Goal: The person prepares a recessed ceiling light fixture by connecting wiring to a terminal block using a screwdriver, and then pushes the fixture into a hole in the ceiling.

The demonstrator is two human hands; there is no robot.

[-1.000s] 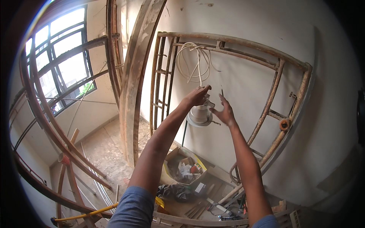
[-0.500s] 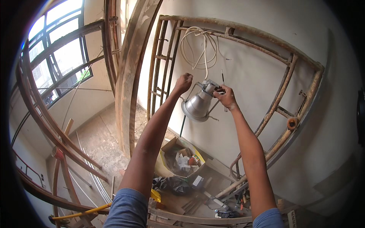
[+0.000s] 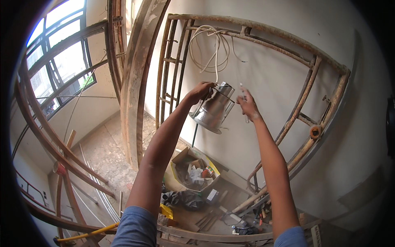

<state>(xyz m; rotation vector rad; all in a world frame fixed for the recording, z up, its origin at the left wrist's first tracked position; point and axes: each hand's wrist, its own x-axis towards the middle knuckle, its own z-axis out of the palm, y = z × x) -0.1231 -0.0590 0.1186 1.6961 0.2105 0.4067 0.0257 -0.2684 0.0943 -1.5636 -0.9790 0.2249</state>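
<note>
A silver, cone-shaped metal light fixture (image 3: 212, 109) hangs in front of the wall, its wide rim down and tilted. White cable (image 3: 216, 61) runs up from its narrow top to a loose coil. My left hand (image 3: 201, 93) is closed on the upper left side of the fixture, by its bracket; the exact grip of the fingertips is partly hidden. Just right of the fixture and apart from it, my right hand (image 3: 248, 106) is closed around a slim, screwdriver-like tool (image 3: 247, 119). Motion blurs the tool and those fingers.
Rusty scaffold frames (image 3: 317, 78) surround the work, with a wooden post (image 3: 138, 82) on the left. Below stand an open cardboard box (image 3: 197, 188) of scraps, a black plastic bag (image 3: 189, 200) and scattered tools. A barred window (image 3: 70, 53) is at upper left.
My left hand has moved right and down and taken hold of the fixture. My right hand has drawn off it, with the slim tool. The fixture has turned a little.
</note>
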